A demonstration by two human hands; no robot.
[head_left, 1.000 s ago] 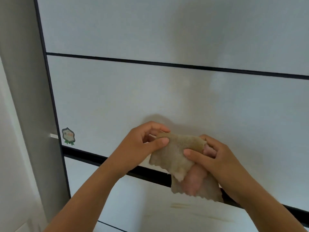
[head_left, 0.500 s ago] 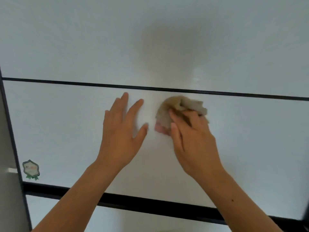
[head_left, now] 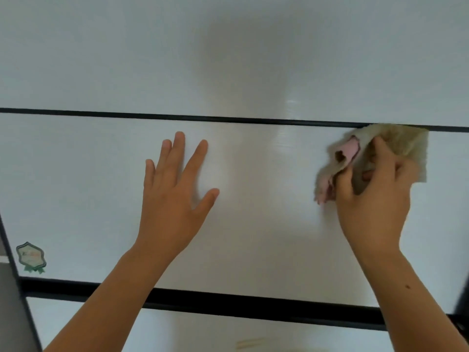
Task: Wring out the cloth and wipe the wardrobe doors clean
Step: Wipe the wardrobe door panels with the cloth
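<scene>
head view | faces wardrobe door (head_left: pixel 253 237) squarely | close, at arm's reach

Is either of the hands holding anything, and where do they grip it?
The right hand grips the bunched cloth by its lower middle, pressing it on the wardrobe door. The left hand holds nothing, lying flat and open.

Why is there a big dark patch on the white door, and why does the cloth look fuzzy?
Head view: the dark patch is a soft shadow on the shiny door, apparently the person's own; the cloth in the right hand looks motion-blurred; the left hand is sharper.
</scene>
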